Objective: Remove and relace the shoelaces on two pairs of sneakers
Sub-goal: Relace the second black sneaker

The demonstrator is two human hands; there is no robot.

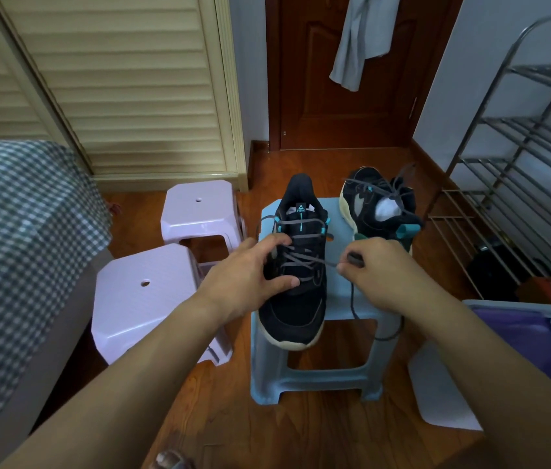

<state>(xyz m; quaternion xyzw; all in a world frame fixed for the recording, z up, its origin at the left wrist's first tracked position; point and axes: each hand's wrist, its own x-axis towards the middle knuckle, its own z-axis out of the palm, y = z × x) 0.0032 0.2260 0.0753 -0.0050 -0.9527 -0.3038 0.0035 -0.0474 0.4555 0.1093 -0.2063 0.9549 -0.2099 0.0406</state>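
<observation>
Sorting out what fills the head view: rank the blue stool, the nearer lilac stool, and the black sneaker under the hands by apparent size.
1. nearer lilac stool and blue stool: look alike, unranked.
2. black sneaker, smallest.

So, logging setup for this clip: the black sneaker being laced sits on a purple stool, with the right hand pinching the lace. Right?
Not quite: the head view shows the black sneaker on the blue stool. The right hand does pinch the lace.
</observation>
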